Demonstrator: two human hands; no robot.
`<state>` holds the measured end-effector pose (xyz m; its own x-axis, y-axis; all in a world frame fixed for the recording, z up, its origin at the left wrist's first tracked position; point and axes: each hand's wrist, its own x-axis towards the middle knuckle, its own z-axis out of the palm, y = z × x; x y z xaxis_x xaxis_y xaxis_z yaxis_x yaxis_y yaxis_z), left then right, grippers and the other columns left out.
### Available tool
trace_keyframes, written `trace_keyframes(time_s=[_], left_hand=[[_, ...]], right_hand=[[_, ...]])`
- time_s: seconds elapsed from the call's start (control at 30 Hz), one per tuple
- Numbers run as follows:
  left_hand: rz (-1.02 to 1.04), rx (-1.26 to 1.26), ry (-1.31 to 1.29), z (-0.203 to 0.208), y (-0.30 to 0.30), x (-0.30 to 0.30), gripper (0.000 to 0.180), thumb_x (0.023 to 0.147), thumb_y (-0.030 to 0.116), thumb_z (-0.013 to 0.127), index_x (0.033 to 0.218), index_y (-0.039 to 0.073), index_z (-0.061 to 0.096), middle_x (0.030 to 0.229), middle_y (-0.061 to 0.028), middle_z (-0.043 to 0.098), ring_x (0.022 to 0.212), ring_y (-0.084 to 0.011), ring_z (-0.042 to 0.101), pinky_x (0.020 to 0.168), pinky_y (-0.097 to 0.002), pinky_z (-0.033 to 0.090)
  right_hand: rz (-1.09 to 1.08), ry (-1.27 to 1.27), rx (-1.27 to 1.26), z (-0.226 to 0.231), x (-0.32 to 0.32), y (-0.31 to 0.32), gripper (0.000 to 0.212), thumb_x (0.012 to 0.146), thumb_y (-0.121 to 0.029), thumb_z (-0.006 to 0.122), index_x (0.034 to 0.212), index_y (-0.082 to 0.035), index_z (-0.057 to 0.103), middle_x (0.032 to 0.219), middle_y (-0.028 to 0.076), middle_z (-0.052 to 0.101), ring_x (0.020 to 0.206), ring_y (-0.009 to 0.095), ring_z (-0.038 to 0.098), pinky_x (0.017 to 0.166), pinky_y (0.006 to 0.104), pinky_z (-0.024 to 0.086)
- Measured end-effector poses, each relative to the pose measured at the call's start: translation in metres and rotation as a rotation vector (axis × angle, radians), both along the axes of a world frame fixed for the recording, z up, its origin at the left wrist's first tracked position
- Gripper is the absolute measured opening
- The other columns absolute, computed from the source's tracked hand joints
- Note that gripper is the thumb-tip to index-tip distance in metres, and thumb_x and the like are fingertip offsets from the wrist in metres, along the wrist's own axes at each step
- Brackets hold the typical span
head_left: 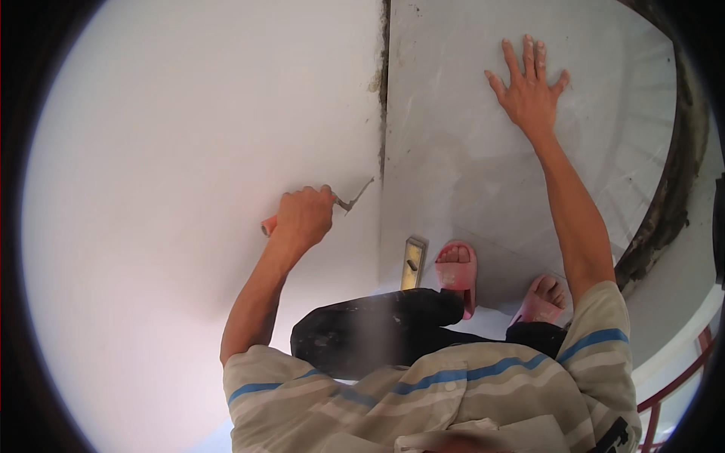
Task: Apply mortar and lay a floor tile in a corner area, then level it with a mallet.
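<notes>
My left hand (306, 217) is closed round the orange handle (269, 226) of a small trowel (348, 204). Its thin metal blade, seen nearly edge-on, angles up and right toward the dark gap (383, 90) between a white wall surface (189, 136) and a grey slab (461, 98). The blade's tip stops a little left of that gap. Farther off at the right, my right hand (530, 98) lies on the grey slab with its fingers spread and nothing in it. Whitish residue marks its fingertips.
A yellow spirit level (412, 263) stands beside my pink sandals (455, 273). Along the slab's right side runs a rough, dark broken edge (668, 196). Beyond it, at the lower right, is a dark red railing (680, 385).
</notes>
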<state>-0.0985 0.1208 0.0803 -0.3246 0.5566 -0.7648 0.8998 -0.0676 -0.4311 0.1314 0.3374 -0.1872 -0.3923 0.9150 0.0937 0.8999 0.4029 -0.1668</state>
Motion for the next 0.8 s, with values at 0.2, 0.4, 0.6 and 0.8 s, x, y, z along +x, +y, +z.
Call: trace_keyframes(time_s=[0.2,0.4,0.6,0.8], left_hand=[[0.017,-0.036,-0.010,-0.027,-0.008,0.008,0.008,0.078,0.005,0.058,0.079,0.004,0.066,0.074,-0.0141,0.068,0.067,-0.0300,0.068,0.056,-0.0407,0.052],[0.034,-0.156,0.011,-0.053,0.011,0.004,0.016,0.087,0.019,0.060,0.086,0.004,0.068,0.081,-0.0157,0.069,0.073,-0.0328,0.069,0.061,-0.0432,0.053],[-0.089,-0.157,0.062,-0.067,0.052,-0.004,0.016,0.086,0.021,0.063,0.086,0.007,0.070,0.085,-0.0132,0.070,0.078,-0.0309,0.070,0.066,-0.0425,0.055],[-0.152,-0.072,0.075,-0.060,0.134,-0.013,0.023,0.087,0.027,0.063,0.091,0.005,0.069,0.089,-0.0152,0.069,0.084,-0.0331,0.069,0.072,-0.0439,0.055]], right_hand=[[-0.017,0.033,-0.009,-0.005,0.003,-0.003,0.060,0.095,-0.060,0.042,0.148,-0.031,0.034,0.156,0.003,0.029,0.145,0.021,0.026,0.100,0.0725,0.025],[-0.013,-0.024,-0.079,0.006,0.002,-0.006,0.061,0.096,-0.061,0.040,0.150,-0.034,0.031,0.158,0.001,0.025,0.145,0.020,0.024,0.100,0.0726,0.025],[-0.017,0.038,-0.032,-0.003,0.004,-0.005,0.061,0.095,-0.060,0.043,0.148,-0.033,0.034,0.157,0.001,0.028,0.144,0.020,0.026,0.099,0.0729,0.026],[-0.024,0.140,0.003,-0.003,0.007,0.002,0.058,0.093,-0.055,0.048,0.144,-0.027,0.042,0.154,0.006,0.033,0.144,0.021,0.027,0.100,0.0722,0.025]])
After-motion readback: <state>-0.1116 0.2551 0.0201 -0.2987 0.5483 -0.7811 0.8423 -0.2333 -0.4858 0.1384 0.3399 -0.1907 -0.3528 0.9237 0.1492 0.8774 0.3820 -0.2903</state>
